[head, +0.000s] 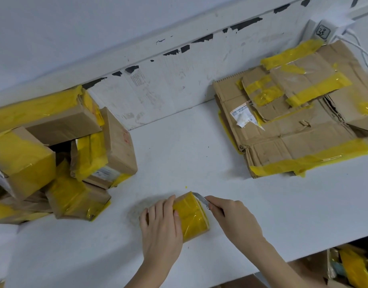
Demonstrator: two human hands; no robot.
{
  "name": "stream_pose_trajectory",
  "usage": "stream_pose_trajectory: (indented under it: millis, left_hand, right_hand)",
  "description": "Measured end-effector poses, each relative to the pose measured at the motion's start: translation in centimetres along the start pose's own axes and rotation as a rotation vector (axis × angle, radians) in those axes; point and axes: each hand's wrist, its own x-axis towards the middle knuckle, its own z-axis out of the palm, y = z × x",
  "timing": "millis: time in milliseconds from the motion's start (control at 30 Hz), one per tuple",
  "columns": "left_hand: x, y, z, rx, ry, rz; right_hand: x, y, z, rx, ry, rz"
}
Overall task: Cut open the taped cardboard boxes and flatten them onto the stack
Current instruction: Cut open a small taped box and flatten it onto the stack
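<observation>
A small cardboard box (192,217) wrapped in yellow tape sits on the white table (199,152) near its front edge. My left hand (161,227) lies over the box's left side and holds it down. My right hand (235,219) grips a utility knife (202,200), its blade touching the box's far right edge. A pile of taped boxes (54,154) fills the left of the table. A stack of flattened cardboard (299,123) with yellow tape strips lies at the back right.
A scuffed white wall (158,84) runs behind the table. A power strip (323,32) with white cables sits at the top right. More taped cardboard (349,267) lies below the table edge at the bottom right.
</observation>
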Motion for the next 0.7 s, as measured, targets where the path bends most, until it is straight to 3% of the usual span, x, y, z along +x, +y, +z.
stream_pose_trajectory:
  millis: [167,533,700]
  left_hand:
    - [0.1,0.1,0.0,-0.006,0.0,-0.01]
    - [0.0,0.4,-0.1,0.009,-0.029,-0.06]
    - [0.2,0.5,-0.4,-0.012,-0.061,-0.072]
  right_hand:
    - [0.2,0.1,-0.6,-0.183,-0.016,-0.066]
    - [-1.3,1.2,-0.9,-0.324,-0.045,-0.211]
    - [-2.3,1.7,-0.9,-0.332,-0.057,-0.17]
